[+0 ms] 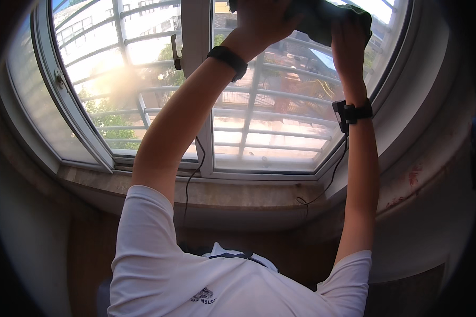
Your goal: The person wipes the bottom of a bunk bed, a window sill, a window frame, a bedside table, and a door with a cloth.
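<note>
A dark green cloth (317,24) is up against the right-hand window pane (285,119), at the top of the view. My left hand (263,21) lies over the cloth's left part; the upper edge of the picture cuts off some of that hand. On the cloth's right end, my right hand (348,45) rests with its fingers pointing up. Both arms are raised. Around my left wrist is a black band (228,61), and a black strap with a small device (347,113) sits on my right wrist.
White metal bars (254,95) run outside the glass. A window handle (176,53) sticks out from the middle frame. On the left, a sash (69,99) stands at an angle. Thin black cables (187,190) hang in front of the stone sill (246,194).
</note>
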Tool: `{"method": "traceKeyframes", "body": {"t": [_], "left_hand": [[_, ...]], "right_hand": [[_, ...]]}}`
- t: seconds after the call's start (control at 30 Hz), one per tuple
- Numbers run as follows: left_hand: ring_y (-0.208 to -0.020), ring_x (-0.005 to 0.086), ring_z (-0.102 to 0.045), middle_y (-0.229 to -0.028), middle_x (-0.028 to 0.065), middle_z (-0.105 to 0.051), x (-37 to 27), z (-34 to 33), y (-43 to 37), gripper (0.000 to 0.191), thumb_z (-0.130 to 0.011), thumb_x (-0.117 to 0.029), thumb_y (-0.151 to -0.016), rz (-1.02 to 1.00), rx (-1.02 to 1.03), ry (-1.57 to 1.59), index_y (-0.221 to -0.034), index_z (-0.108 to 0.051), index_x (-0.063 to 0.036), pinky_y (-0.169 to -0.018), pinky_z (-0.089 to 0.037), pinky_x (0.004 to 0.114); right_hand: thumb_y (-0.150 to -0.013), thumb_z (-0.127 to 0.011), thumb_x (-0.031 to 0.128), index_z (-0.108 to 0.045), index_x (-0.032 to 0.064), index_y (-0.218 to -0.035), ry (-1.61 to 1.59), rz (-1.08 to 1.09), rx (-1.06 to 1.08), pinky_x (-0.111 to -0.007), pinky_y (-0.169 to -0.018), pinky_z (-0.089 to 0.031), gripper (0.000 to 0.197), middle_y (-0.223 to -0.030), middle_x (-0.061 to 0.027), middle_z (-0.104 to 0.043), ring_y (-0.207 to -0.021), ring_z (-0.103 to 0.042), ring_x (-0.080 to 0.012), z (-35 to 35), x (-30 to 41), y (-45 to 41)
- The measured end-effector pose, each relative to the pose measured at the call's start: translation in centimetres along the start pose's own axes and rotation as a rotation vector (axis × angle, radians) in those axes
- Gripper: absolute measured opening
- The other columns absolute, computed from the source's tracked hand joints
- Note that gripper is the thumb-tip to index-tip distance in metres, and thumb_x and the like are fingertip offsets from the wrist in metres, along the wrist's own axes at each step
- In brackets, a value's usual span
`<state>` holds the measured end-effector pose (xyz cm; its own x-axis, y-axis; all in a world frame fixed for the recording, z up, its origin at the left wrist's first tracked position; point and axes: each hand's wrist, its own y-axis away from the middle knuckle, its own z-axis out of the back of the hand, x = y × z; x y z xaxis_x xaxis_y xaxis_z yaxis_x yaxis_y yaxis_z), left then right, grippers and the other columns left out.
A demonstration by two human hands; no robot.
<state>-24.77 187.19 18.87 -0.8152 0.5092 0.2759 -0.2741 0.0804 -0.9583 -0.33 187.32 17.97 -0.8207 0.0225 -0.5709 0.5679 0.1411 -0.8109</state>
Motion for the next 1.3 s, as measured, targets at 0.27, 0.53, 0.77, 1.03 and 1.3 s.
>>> {"method": "traceKeyframes", "body": {"t": [0.27,0.53,0.77,1.03,1.3], "left_hand": [[-0.13,0.028,-0.052,-0.134,0.0059,-0.061,-3.4,-1.9,9.1,0.053,-0.069,-0.035,-0.083,-0.114,0.05,0.06,-0.132,-0.063,-0.0163,-0.117,-0.022,0.061],[-0.127,0.0227,-0.057,-0.133,-0.0088,-0.063,-1.1,-1.0,11.3,0.053,-0.069,-0.042,-0.084,-0.42,0.262,0.048,-0.136,-0.059,-0.0393,-0.118,-0.028,0.056],[-0.134,0.0374,-0.047,-0.146,0.0096,-0.054,-4.9,-3.1,3.3,0.061,-0.072,-0.036,-0.083,-0.071,-0.047,0.177,-0.14,-0.059,-0.0149,-0.118,-0.016,0.071],[-0.137,0.0267,-0.046,-0.141,-0.0032,-0.059,-12.4,-7.8,8.2,0.057,-0.06,-0.05,-0.089,-0.218,0.136,0.003,-0.144,-0.054,-0.0329,-0.124,-0.012,0.057],[-0.142,0.0256,-0.041,-0.144,-0.0069,-0.056,-15.3,-10.5,17.9,0.049,-0.053,-0.042,-0.094,-0.558,0.519,0.031,-0.141,-0.056,-0.0299,-0.127,-0.009,0.053]], "right_hand": [[-0.09,-0.063,0.014,-0.061,-0.0014,-0.124,-0.504,-0.428,0.095,-0.057,-0.119,-0.028,0.037,-0.133,-0.0231,-0.057,-0.132,-0.047,-0.0441,3.5,13.4,5.6],[-0.086,-0.067,0.013,-0.065,0.0108,-0.126,-0.38,-0.081,0.495,-0.052,-0.116,-0.039,0.04,-0.137,-0.0165,-0.058,-0.131,-0.051,-0.0412,8.7,5.7,14.6],[-0.101,-0.049,0.027,-0.053,0.0102,-0.141,-0.338,-0.567,0.396,-0.048,-0.098,-0.051,0.044,-0.139,-0.0226,-0.055,-0.12,-0.057,-0.0434,5.4,-4.2,10.9],[-0.098,-0.047,0.019,-0.043,-0.0058,-0.142,-0.41,-0.859,0.357,-0.054,-0.114,-0.031,0.051,-0.147,-0.0316,-0.041,-0.134,-0.038,-0.0511,7.8,5.8,20.8],[-0.091,-0.055,0.006,-0.042,-0.0034,-0.145,-0.541,-0.821,0.615,-0.053,-0.111,-0.036,0.056,-0.148,-0.0312,-0.038,-0.133,-0.039,-0.0517,11.0,10.8,22.8]]}}
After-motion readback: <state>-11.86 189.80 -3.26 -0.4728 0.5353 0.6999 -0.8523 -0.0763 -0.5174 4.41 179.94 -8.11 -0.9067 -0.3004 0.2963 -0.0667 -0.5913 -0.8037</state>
